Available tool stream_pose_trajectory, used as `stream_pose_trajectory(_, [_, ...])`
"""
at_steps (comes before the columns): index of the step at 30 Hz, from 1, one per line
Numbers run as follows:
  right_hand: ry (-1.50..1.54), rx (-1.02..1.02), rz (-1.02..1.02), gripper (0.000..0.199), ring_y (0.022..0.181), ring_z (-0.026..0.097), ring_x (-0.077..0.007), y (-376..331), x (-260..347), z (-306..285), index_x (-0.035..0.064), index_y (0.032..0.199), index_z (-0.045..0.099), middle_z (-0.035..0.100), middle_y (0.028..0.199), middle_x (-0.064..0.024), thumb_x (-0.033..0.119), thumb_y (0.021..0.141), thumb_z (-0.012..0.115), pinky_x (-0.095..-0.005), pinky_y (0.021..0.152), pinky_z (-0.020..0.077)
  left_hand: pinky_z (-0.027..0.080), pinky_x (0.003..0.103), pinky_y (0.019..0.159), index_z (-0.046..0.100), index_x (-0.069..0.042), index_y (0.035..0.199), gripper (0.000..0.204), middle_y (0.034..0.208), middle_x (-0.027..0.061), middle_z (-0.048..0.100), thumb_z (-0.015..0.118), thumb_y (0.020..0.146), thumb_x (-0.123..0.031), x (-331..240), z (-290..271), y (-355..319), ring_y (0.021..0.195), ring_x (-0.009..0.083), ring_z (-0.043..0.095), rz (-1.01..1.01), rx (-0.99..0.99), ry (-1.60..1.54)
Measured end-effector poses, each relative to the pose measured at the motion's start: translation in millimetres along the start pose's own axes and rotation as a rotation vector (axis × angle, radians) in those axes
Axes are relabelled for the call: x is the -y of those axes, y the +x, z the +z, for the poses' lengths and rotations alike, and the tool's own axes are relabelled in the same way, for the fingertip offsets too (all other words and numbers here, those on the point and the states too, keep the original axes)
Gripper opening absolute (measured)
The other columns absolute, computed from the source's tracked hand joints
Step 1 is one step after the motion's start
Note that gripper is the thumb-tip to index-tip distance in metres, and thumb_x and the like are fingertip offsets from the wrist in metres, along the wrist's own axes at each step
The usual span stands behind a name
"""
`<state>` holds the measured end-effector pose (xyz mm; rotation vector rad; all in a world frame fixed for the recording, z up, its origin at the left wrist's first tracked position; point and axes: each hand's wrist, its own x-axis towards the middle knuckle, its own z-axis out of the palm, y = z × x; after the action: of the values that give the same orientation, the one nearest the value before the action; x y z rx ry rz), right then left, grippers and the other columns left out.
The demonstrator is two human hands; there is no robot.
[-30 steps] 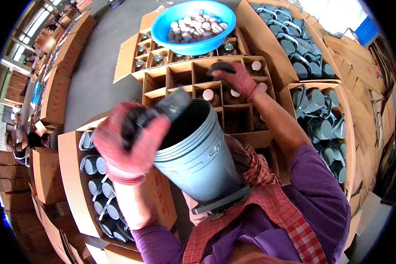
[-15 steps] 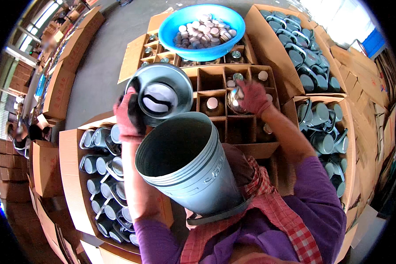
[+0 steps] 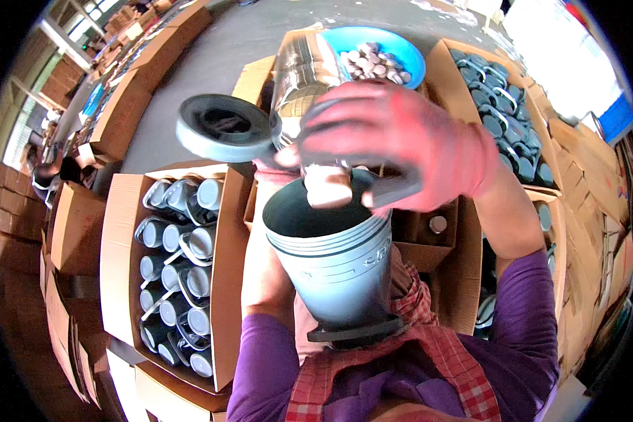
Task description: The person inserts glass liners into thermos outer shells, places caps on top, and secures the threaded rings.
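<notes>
My right hand [image 3: 408, 144], in a red and black work glove, grips a shiny, silvery glass bottle [image 3: 308, 77] turned neck down. A pale pinkish cap [image 3: 328, 188] covers its lower end, just over the mouth of a blue-grey plastic bucket-shaped container [image 3: 337, 271]. That container leans against my apron, open end up. Mostly hidden behind the right hand and bottle is my left hand [image 3: 274, 171], also gloved. A round blue-grey plastic cover with a dark inside [image 3: 225, 126] is beside it, seemingly in its grip; the grip itself is largely covered.
A carton [image 3: 123, 267] of blue-grey handled parts stands at left. Similar parts fill another carton [image 3: 446, 67] at right. Behind the bottle is a blue basin [image 3: 415, 56] of pale caps. A divided carton [image 3: 429, 253] with capped bottles sits beyond the container.
My right hand has lifted the bottle from the divided carton and brought it, neck down, over the container. The round cover has tilted and shifted left, and the view has moved.
</notes>
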<state>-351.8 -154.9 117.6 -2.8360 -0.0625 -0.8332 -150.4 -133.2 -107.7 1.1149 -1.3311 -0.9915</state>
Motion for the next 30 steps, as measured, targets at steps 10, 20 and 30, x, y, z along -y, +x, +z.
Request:
stream_pose_trajectory(10, [0.763, -1.000, 0.537, 0.046, 0.101, 0.052, -0.0117, -26, -71, 31, 0.0071, 0.106, 0.059, 0.056, 0.099, -0.0005, 0.049, 0.089, 0.051, -0.0257, 0.087, 0.0405, 0.047, 0.043, 0.090, 0.047, -0.001, 0.123, 0.045, 0.116, 0.0134, 0.057, 0.047, 0.091, -0.033, -49, -32, -3, 0.108, 0.0259, 0.055, -0.032, -0.053, -0.785])
stream_pose_trajectory(20, [1.053, 0.006, 0.543, 0.038, 0.087, 0.058, -0.0124, -40, -12, 35, 0.0002, 0.106, 0.060, 0.062, 0.102, -0.0073, 0.014, 0.073, 0.071, -0.0251, 0.075, 0.0475, 0.046, 0.045, 0.093, 0.045, -0.002, 0.126, 0.045, 0.117, 0.0141, 0.056, 0.042, 0.093, -0.034, -103, -41, 10, 0.113, 0.0273, 0.052, 0.029, -0.018, -0.967])
stream_pose_trajectory(30, [0.896, -0.499, 0.730, 0.033, 0.086, 0.062, -0.0125, -42, -2, 43, 0.0016, 0.102, 0.063, 0.066, 0.091, -0.0059, 0.024, 0.079, 0.067, -0.0254, 0.077, 0.0481, 0.047, 0.039, 0.087, 0.050, 0.003, 0.117, 0.066, 0.109, 0.0140, 0.059, 0.076, 0.067, -0.031, -130, -36, -14, 0.097, 0.0267, 0.058, 0.476, -0.423, -0.547])
